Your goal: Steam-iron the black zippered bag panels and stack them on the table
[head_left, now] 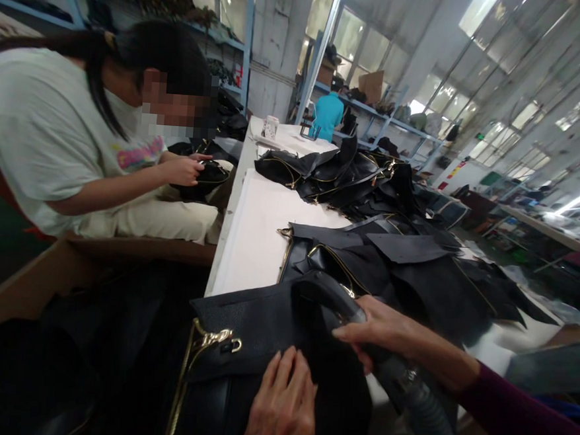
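Note:
My left hand (284, 403) lies flat with fingers stretched out on a black leather bag piece (243, 317). A gold zipper runs down the left side of this piece, with gold metal hardware (219, 337) near its top corner. My right hand (374, 329) is wrapped round the curved black handle of a vacuum hose (332, 293). The handle's front end reaches down onto the black leather, where its tip is hard to make out. Behind my right wrist, the grey ribbed hose (428, 413) runs down toward the bottom edge.
More black bag pieces with gold zippers (415, 273) lie just beyond, and a heap of them (343, 171) is farther along the white table (265, 216). At left, a seated person (76, 143) handles a black piece, near an open cardboard box (32, 279) holding black material.

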`<action>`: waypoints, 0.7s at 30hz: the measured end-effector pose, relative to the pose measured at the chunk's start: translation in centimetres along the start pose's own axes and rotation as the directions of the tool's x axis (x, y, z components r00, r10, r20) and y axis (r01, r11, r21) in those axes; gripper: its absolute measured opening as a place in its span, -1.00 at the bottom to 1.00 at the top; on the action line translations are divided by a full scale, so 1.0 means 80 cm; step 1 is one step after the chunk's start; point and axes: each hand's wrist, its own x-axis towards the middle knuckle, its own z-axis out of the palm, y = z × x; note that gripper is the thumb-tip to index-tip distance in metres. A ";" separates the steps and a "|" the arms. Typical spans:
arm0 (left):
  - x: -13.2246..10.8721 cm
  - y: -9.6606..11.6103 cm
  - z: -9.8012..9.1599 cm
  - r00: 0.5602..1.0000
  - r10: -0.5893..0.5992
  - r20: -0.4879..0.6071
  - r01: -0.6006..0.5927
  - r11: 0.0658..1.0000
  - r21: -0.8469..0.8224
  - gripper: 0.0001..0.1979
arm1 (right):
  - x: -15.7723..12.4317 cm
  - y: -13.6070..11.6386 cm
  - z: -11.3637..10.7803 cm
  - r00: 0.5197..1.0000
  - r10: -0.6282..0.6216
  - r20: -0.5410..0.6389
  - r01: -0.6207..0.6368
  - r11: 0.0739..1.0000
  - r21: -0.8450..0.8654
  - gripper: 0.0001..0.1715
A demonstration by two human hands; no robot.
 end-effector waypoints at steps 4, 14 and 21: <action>0.009 -0.004 -0.014 0.998 0.035 0.050 -0.036 0.999 0.013 -0.73 | -0.010 0.008 -0.015 0.999 -0.032 0.014 0.032 0.999 -0.018 -0.59; 0.016 -0.002 -0.030 0.979 0.015 0.202 -0.011 1.000 -0.021 -0.73 | -0.105 0.033 -0.040 0.975 -0.021 -0.220 0.009 0.999 -0.052 -0.51; 0.024 -0.080 -0.078 0.876 -0.144 0.460 0.185 0.982 -0.044 -0.67 | -0.156 0.102 -0.007 0.971 0.080 -0.225 -0.077 0.997 0.022 -0.48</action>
